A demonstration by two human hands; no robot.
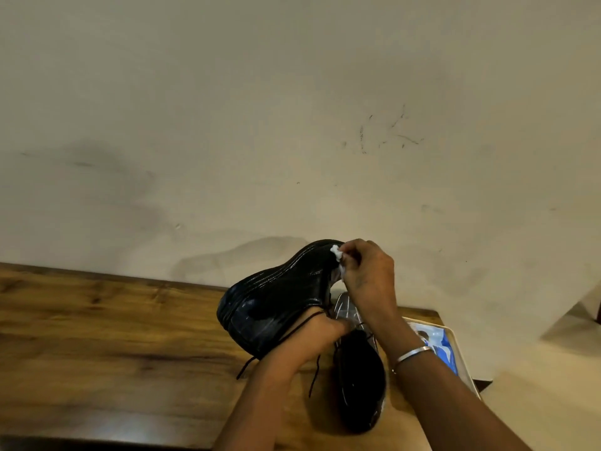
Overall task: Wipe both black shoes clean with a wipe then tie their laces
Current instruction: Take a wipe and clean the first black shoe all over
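Left hand [320, 333] lifting black shoe [276, 304] — right hand [364, 271] pinching wipe [336, 253] at heel

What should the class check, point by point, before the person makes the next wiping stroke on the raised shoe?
1. Left hand grips the raised shoe: ok.
2. Right hand pinches the wipe against the shoe's end: ok.
3. Wipe clean enough: cannot tell.
4. Laces hanging loose, clear of the wiped spot: ok.
5. Second shoe resting steadily on the table: ok.
6. Laces tied: not ok.
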